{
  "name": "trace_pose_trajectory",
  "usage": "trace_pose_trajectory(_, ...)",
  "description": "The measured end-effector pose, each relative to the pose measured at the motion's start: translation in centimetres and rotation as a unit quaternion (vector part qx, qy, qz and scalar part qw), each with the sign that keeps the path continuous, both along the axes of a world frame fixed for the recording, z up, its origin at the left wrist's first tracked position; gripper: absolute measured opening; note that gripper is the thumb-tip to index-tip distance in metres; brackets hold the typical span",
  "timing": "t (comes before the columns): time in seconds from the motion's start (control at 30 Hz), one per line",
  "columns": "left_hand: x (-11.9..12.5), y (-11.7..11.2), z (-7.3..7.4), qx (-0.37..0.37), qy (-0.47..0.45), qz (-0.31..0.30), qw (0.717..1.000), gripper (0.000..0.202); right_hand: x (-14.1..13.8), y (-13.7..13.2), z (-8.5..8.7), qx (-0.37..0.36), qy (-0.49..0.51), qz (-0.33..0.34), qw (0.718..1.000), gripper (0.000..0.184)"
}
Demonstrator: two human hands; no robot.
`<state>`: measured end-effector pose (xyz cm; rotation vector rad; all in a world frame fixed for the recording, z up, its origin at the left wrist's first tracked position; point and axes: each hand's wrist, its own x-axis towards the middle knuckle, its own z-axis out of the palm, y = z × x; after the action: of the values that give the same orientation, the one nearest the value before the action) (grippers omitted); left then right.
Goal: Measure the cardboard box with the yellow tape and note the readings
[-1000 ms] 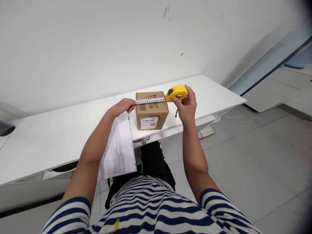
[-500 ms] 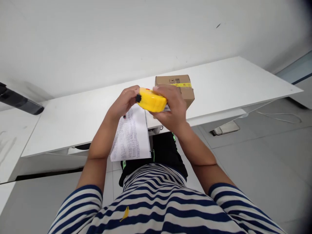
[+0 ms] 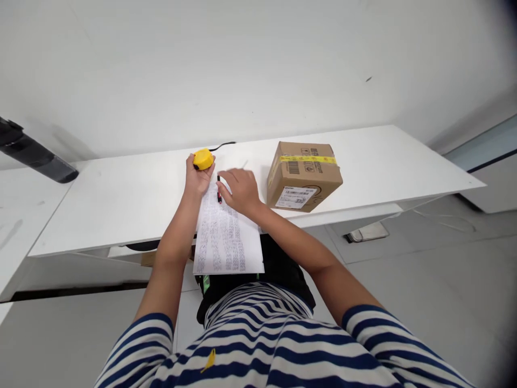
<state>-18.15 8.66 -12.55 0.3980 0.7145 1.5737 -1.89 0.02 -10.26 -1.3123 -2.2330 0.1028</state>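
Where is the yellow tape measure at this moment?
In the head view the yellow tape measure is on the white desk, in the left hand, left of the printed sheet and the cardboard box.

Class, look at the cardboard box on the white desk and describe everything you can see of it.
The cardboard box is a small brown carton, shut, with a strip of yellow printed tape across its top. Black printed symbols and a barcode show on the top, and a white label with barcodes sits on the near face. It stands flat on the white desk, turned slightly askew, close to the front edge. Nothing touches it but the desk; the right hand rests apart from it, on the printed sheet.
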Motion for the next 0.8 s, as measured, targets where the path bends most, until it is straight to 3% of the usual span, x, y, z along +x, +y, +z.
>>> trace_pose_trajectory(0.1,-0.8,1.3,-1.9,-0.018,-0.014,0.035,0.999,0.013,-1.3,1.4,-2.2,-0.174,-0.014,-0.028,0.984,0.053)
trace_pose_trajectory(0.17,-0.8,1.5,-2.8,-0.023,0.001,0.035,0.999,0.011,-2.5,2.9,-2.9,-0.227,-0.032,-0.05,0.972,0.062)
trace_pose_trajectory(0.33,-0.5,1.7,-4.2,-0.029,0.041,0.034,0.998,0.022,-2.6,6.3,-3.7,-0.249,-0.075,-0.024,0.965,0.061)
trace_pose_trajectory(0.43,-0.3,1.9,-4.8,-0.013,0.068,0.06,0.996,0.029,0.4,7.6,-4.5,-0.267,0.042,0.018,0.963,0.043)
trace_pose_trajectory(0.6,0.7,1.7,-5.2,0.006,0.145,0.081,0.986,0.039,5.5,7.7,-6.1,-0.302,0.269,0.113,0.908,0.023)
trace_pose_trajectory(0.67,1.2,1.4,-5.3,0.016,0.185,0.083,0.979,0.04,6.0,7.1,-6.5,-0.246,0.293,0.096,0.919,0.028)
trace_pose_trajectory(0.73,1.5,1.2,-5.4,0.028,0.226,0.089,0.97,0.041,5.7,6.5,-6.9,-0.197,0.298,0.074,0.931,0.046)
trace_pose_trajectory(0.8,1.7,0.9,-5.6,0.044,0.267,0.09,0.958,0.042,5.2,6.3,-7.4,-0.209,0.28,0.082,0.933,0.058)
